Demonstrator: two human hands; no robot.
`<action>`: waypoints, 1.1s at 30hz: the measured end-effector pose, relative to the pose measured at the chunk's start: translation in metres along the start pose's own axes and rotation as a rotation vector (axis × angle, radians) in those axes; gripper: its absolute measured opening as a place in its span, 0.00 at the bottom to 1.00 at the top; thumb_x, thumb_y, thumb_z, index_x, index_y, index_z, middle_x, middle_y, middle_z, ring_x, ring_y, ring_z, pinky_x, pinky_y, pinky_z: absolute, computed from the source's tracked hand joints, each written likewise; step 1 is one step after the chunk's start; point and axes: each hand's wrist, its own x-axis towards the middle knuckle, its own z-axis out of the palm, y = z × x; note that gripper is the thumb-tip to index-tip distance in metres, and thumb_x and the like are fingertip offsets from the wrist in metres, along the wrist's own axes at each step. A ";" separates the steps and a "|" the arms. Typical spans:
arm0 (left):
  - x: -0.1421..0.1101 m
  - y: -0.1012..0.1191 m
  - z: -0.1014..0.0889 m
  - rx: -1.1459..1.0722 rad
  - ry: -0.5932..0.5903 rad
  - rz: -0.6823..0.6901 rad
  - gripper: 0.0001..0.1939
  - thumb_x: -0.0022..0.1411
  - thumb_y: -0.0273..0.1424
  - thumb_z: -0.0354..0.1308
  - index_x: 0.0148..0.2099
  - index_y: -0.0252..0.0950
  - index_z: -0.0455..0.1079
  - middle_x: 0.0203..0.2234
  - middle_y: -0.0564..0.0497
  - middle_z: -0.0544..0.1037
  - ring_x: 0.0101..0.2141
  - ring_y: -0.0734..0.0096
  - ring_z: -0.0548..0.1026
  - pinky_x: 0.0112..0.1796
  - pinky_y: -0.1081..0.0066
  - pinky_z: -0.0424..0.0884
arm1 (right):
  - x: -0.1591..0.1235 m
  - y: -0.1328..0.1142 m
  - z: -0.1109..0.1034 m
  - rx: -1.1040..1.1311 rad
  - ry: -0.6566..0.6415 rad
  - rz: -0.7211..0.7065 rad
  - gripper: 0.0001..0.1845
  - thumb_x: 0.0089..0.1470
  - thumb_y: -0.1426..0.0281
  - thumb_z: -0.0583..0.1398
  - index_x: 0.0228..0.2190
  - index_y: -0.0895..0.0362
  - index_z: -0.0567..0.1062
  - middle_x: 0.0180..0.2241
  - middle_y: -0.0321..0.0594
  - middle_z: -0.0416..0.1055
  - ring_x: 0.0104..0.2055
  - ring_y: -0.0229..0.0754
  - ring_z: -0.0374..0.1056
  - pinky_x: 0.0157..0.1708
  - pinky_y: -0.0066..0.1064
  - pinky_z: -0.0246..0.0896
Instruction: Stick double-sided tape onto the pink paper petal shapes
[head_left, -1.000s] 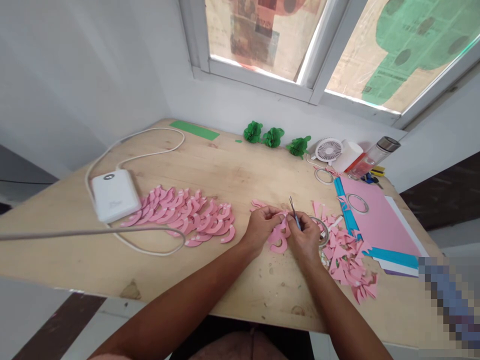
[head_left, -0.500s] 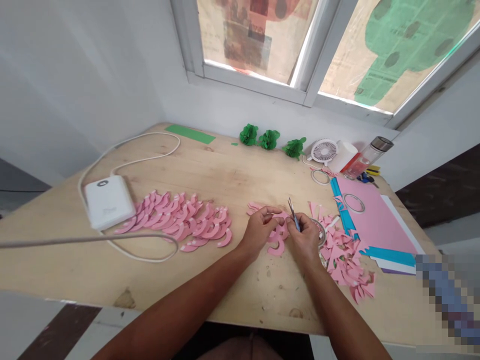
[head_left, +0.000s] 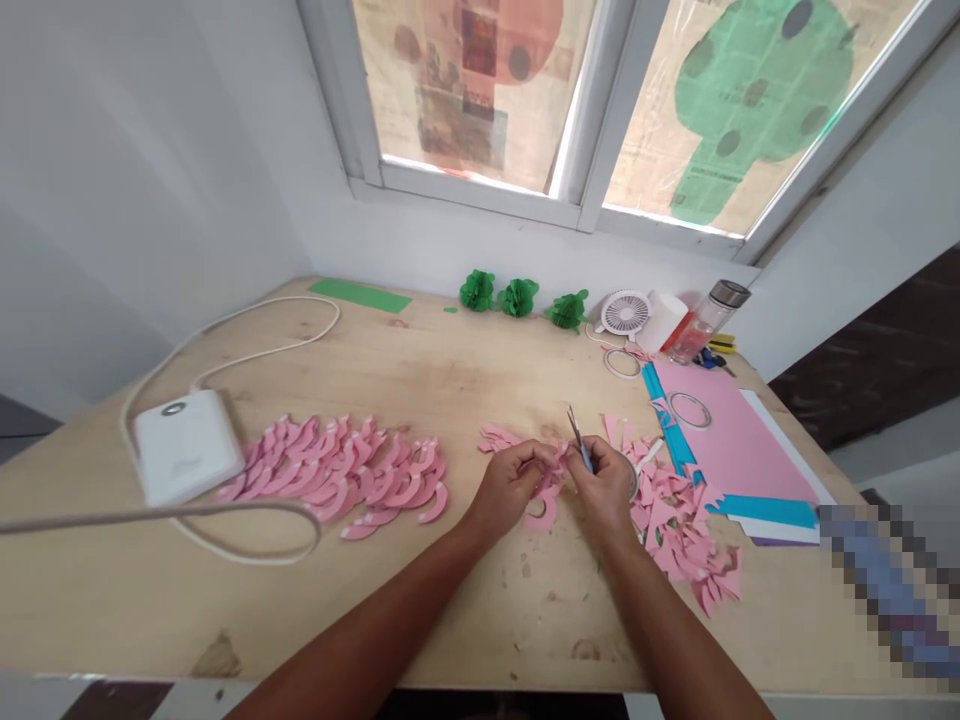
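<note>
The left hand has its grip closed on a pink paper piece. The right hand, just beside it, grips a slim metal tool, its tips pointing away above the table.

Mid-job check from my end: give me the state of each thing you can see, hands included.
Left hand: fingers closed on pink paper
Right hand: grip closed on scissors
Scissors: held, tips pointing away
Curved pieces: cut, overlapping
Scraps: heaped loosely
Power bank: lying flat, cable plugged in
Pink sheet: flat
Bottle: capped
Fan: upright, running or not unclear
</note>
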 end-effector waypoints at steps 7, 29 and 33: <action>0.001 0.003 -0.001 -0.040 0.054 -0.043 0.15 0.52 0.28 0.53 0.44 0.35 0.64 0.31 0.49 0.74 0.23 0.77 0.69 0.23 0.78 0.62 | -0.001 -0.002 -0.001 -0.017 0.007 -0.032 0.15 0.46 0.60 0.57 0.20 0.59 0.71 0.15 0.31 0.59 0.18 0.33 0.52 0.17 0.23 0.45; 0.001 0.011 -0.011 0.159 0.039 0.065 0.11 0.51 0.29 0.52 0.26 0.36 0.76 0.36 0.46 0.76 0.23 0.75 0.67 0.24 0.76 0.63 | 0.000 0.003 -0.001 0.000 0.003 -0.034 0.16 0.45 0.59 0.57 0.19 0.59 0.70 0.14 0.30 0.56 0.17 0.32 0.50 0.16 0.23 0.43; 0.002 0.010 -0.012 0.159 0.035 0.079 0.12 0.50 0.26 0.51 0.30 0.36 0.76 0.30 0.48 0.76 0.22 0.76 0.67 0.24 0.75 0.64 | 0.000 0.002 -0.001 -0.009 -0.015 -0.039 0.15 0.45 0.60 0.57 0.19 0.59 0.70 0.14 0.30 0.56 0.17 0.32 0.50 0.16 0.24 0.44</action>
